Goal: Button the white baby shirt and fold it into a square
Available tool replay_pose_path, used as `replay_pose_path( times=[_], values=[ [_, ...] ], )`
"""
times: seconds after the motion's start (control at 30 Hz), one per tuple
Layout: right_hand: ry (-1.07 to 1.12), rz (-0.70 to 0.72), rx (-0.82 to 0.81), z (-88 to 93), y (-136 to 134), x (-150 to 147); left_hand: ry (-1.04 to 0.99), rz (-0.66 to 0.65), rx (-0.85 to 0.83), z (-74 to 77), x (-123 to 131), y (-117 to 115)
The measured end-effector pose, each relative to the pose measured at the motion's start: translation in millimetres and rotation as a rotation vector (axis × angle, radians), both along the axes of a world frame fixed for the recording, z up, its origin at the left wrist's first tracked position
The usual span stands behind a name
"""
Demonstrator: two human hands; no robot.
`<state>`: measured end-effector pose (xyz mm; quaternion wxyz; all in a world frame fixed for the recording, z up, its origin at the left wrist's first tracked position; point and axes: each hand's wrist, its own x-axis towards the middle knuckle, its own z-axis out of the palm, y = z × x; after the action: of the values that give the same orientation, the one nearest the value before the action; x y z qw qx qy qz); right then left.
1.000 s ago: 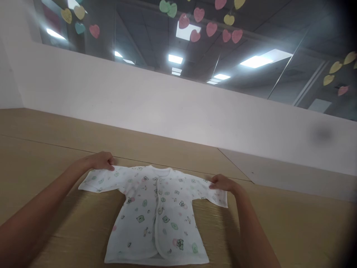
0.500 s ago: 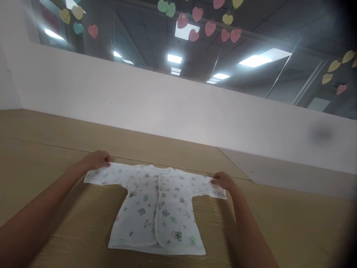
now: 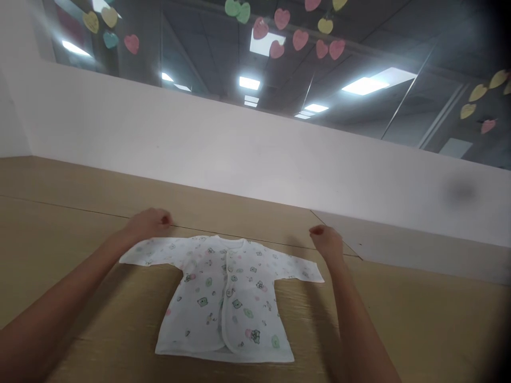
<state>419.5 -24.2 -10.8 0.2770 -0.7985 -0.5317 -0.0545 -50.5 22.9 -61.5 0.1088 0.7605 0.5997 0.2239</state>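
Observation:
A white baby shirt (image 3: 255,292) lies flat and face up, sleeves spread to both sides. Green, pink and grey animal prints cover it, and a row of snaps runs down its front. My left hand (image 3: 149,222) is raised just above the sleeve on the left, its fingers curled together with nothing in them. Over the far side of the other sleeve hovers my right hand (image 3: 328,243), fingers pinched and also holding nothing. Neither hand appears to touch the cloth.
The shirt rests on a wood-coloured tabletop (image 3: 88,303) with thin dark seams. A white low wall (image 3: 223,143) stands behind it, and above that a glass pane (image 3: 207,48) carries heart-shaped paper notes (image 3: 301,40) and reflects ceiling lights.
Both hands have let go of the sleeves and lifted away from them. My left hand has shifted slightly to the right; the shirt stays in place.

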Motion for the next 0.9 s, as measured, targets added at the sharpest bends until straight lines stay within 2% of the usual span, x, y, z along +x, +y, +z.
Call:
replay_pose_path(
  times=[0.07, 0.13, 0.2, 0.27, 0.37, 0.47, 0.57, 0.73, 0.9],
  values=[
    [0.044, 0.109, 0.075, 6.9, 2.1, -29.3, 0.039, -0.037, 0.012, 5.1, 47.6, -18.8],
    [0.088, 0.252, 0.074, 0.2, 5.7, -64.0, 0.064, -0.121, 0.008, -2.1, 95.0, -38.4],
    [0.106, 0.419, -0.002, -19.7, 8.5, -99.7, 0.091, -0.209, 0.022, -17.4, 131.8, -52.8],
    [0.030, 0.519, -0.111, -47.2, 8.9, -130.5, 0.134, -0.228, 0.037, -33.6, 153.8, -58.3],
    [-0.168, 0.530, -0.221, -84.5, 5.8, -159.4, 0.140, -0.149, 0.045, -49.2, 165.7, -51.2],
    [-0.304, 0.543, -0.191, -103.1, 1.9, -168.3, 0.069, -0.031, -0.006, -54.9, 168.8, -38.1],
    [-0.346, 0.537, -0.145, -107.8, 0.0, -168.2, 0.033, 0.015, -0.020, -58.2, 171.5, -32.4],
    [-0.358, 0.541, -0.098, -110.7, 0.1, -167.8, -0.038, -0.038, -0.015, -61.4, 170.6, -35.6],
    [-0.387, 0.591, -0.077, -112.0, -0.2, -167.5, -0.083, -0.022, -0.066, -59.6, 167.8, -34.2]
  ],
)
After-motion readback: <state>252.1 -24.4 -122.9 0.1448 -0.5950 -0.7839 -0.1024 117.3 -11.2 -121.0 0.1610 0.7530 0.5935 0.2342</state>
